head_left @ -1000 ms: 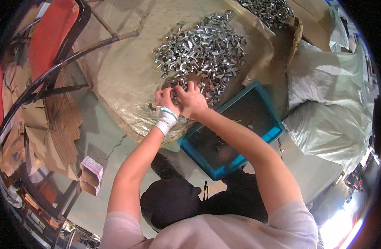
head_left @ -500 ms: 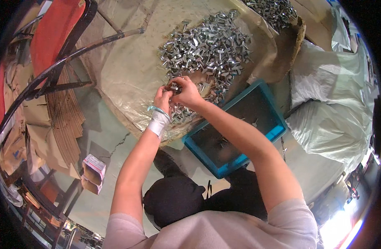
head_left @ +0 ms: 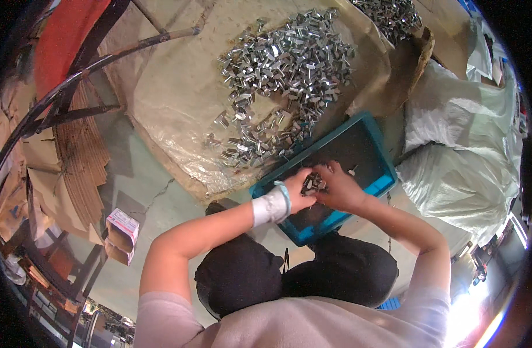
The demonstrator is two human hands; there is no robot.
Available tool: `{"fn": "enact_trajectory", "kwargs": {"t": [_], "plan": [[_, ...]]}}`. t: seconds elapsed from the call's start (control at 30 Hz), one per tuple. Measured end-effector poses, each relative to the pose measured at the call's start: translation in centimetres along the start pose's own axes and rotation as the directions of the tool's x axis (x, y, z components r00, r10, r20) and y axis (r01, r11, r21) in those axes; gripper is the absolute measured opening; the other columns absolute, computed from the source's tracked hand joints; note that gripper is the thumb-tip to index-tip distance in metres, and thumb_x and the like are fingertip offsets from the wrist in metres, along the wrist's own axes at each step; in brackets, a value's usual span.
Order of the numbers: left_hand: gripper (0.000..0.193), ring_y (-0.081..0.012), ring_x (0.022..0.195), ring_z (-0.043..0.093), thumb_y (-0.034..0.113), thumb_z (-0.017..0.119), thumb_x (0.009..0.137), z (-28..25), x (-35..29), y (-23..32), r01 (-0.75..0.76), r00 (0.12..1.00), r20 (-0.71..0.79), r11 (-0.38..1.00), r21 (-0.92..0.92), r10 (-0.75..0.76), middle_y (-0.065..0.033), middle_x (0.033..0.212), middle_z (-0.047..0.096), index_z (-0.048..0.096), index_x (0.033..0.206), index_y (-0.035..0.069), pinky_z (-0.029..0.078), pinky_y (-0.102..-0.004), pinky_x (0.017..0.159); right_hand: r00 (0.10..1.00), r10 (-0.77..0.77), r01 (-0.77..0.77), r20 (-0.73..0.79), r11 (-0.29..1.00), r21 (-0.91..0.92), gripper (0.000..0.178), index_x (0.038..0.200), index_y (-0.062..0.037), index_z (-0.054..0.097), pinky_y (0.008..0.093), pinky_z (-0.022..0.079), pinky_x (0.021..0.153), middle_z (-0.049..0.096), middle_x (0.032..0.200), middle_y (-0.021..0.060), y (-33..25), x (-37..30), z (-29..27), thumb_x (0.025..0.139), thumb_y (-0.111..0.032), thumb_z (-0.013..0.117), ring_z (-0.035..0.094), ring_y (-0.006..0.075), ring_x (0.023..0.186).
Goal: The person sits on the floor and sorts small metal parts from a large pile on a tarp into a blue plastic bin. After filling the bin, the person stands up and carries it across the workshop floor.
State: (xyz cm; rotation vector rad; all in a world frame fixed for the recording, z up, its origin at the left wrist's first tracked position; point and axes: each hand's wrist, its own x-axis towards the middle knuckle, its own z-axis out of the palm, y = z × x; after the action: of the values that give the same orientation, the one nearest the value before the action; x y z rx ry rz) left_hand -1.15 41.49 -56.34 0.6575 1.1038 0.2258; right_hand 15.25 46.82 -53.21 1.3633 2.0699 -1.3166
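Over a blue plastic crate (head_left: 367, 124), my left hand (head_left: 298, 188) and my right hand (head_left: 342, 188) are cupped toward each other around a cluster of small T-shaped metal parts (head_left: 314, 184). Both hands have their fingers curled against this cluster. A white wrap and a light blue band circle my left wrist. One loose metal part (head_left: 352, 170) lies in the crate beside my right hand. Beyond the crate, a large pile of the same shiny parts (head_left: 289, 58) spreads over a plastic-covered sheet (head_left: 167, 104). What lies under my hands in the crate is hidden.
A second heap of darker metal parts (head_left: 393, 20) lies at the far right. White plastic sacks (head_left: 446, 174) stand right of the crate. To the left are a red chair (head_left: 63, 52) with a black frame, stacked cardboard (head_left: 83, 151) and a small open box (head_left: 122, 236).
Both hands have moved from the near edge of the pile to the right and toward me, over the crate, carrying a cluster of metal parts.
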Motion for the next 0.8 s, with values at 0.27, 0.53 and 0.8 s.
{"fn": "enact_trajectory", "kwargs": {"t": [0.27,0.53,0.8], "plan": [[0.086,-0.0351,0.114,0.037,0.021,0.075,0.060,-11.9,-3.5,-5.1,0.294,0.730,-0.518,0.479,0.827,0.446,-0.0193,0.128,0.032,0.028,0.132,0.019,0.038,-0.0415,0.090,0.974,-0.089,-0.066,-0.207,0.765,-0.640,0.072,0.127,-0.0163,0.034,0.0435,0.048,0.068,0.051,0.102,0.0162,-2.9,8.6,-1.7,0.067,-0.033,0.070,0.058,0.0344,0.081],[0.096,-0.0389,0.116,0.033,0.024,0.078,0.056,-11.1,-1.2,-6.8,0.382,0.732,-0.593,0.520,0.764,0.335,-0.0193,0.131,0.024,0.023,0.135,0.027,0.037,-0.0415,0.092,0.977,0.116,-0.202,-0.179,0.778,-0.595,0.094,0.138,-0.0152,0.015,0.0402,0.051,0.063,0.042,0.107,0.0304,-1.6,12.4,1.6,0.063,-0.024,0.072,0.058,0.0348,0.081],[0.081,-0.0360,0.103,0.041,0.002,0.073,0.054,-9.0,1.5,-8.9,0.123,0.481,-0.688,0.736,0.666,0.542,-0.0190,0.113,0.037,0.037,0.126,0.012,0.037,-0.0411,0.087,0.985,0.090,-0.137,-0.150,0.932,-0.337,0.091,0.136,-0.0146,0.019,0.0381,0.052,0.068,0.039,0.113,0.0235,-7.0,12.5,4.0,0.062,-0.017,0.073,0.056,0.0361,0.086]]}}
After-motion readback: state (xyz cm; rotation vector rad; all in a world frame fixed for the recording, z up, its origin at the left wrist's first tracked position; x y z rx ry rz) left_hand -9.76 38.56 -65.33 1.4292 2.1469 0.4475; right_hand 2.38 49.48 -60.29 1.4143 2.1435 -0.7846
